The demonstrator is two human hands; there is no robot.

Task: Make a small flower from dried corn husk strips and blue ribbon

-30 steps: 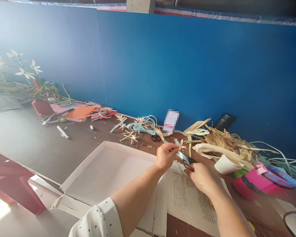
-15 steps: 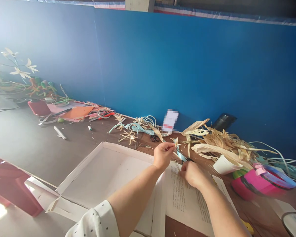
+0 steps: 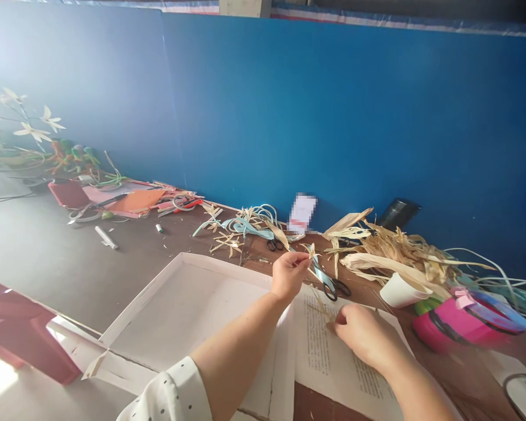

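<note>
My left hand (image 3: 288,275) pinches a small cream flower of dried husk (image 3: 311,252) between thumb and fingertips. Below and to the right, my right hand (image 3: 362,333) is closed, its fingertips at a thin pale husk strip (image 3: 321,303) over the printed sheet (image 3: 318,351). Black-handled scissors (image 3: 336,288) lie between the two hands, and a pale blue strip (image 3: 319,270) runs from beside them up toward the flower. Several star-shaped husk flowers (image 3: 228,242) lie beyond my left hand.
A shallow white box lid (image 3: 184,316) sits left of the sheet. Dried corn husks (image 3: 403,257), a white paper cup (image 3: 404,290) and a pink container (image 3: 458,327) stand at right. A blue partition (image 3: 333,117) closes the back. Coloured paper (image 3: 138,200) lies far left.
My right hand has moved down and to the right, away from the scissors, uncovering their handles. My left hand stays in nearly the same place with the flower.
</note>
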